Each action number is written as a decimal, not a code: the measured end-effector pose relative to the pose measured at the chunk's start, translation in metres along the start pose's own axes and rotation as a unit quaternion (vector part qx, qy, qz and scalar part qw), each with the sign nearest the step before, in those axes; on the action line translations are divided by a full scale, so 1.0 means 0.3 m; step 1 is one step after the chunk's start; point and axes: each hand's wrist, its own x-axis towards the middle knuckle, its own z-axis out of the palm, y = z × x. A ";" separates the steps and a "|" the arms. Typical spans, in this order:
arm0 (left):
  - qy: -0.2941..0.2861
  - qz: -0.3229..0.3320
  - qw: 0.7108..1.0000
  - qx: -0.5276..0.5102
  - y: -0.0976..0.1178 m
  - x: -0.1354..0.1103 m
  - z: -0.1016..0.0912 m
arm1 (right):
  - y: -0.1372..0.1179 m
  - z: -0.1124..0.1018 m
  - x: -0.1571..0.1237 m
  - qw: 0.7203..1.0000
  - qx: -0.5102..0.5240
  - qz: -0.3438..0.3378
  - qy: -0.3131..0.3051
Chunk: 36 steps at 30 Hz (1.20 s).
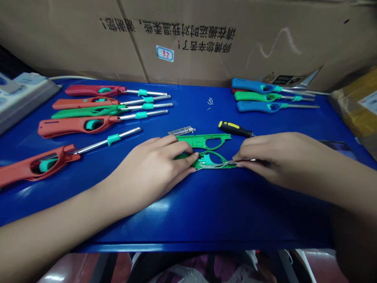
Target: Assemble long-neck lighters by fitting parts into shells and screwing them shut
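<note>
My left hand [159, 165] presses its fingertips on the green lighter shell half [219, 165], which lies on the blue table. A turquoise trigger [207, 159] and thin pale wires show inside this shell. At the shell's right end, my right hand [265, 151] pinches a thin metal tube, mostly hidden by the fingers. Just behind lies the other green shell half [213, 142]. Beyond my left fingers is a clear fuel tank [181, 131]. A black and yellow screwdriver [234, 128] rests behind my right hand.
Several red and green lighters [79, 124] lie at the left. Blue and green lighters [259, 106] are grouped at the back right. Small pale pins [210, 103] lie mid-table. A large cardboard box [188, 63] stands along the back; a power strip [25, 96] is far left.
</note>
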 end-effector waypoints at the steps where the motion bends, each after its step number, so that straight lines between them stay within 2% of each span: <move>1: 0.000 0.000 1.000 -0.002 0.000 0.000 0.000 | 0.002 0.003 0.002 1.000 0.012 -0.001 -0.008; 10: 0.005 -0.002 1.000 -0.023 -0.005 -0.007 0.005 | -0.002 -0.018 0.018 0.992 0.114 -0.038 -0.032; 20: 0.018 -0.002 0.999 -0.035 -0.006 -0.001 0.010 | -0.012 0.000 0.029 0.995 0.098 -0.005 -0.019; 30: 0.015 -0.005 0.999 -0.042 -0.001 0.003 0.010 | -0.027 0.004 0.040 0.995 0.097 -0.033 -0.011; 36: 0.013 -0.011 0.998 -0.053 -0.005 0.003 0.016 | -0.021 0.010 0.029 0.996 0.086 -0.017 -0.011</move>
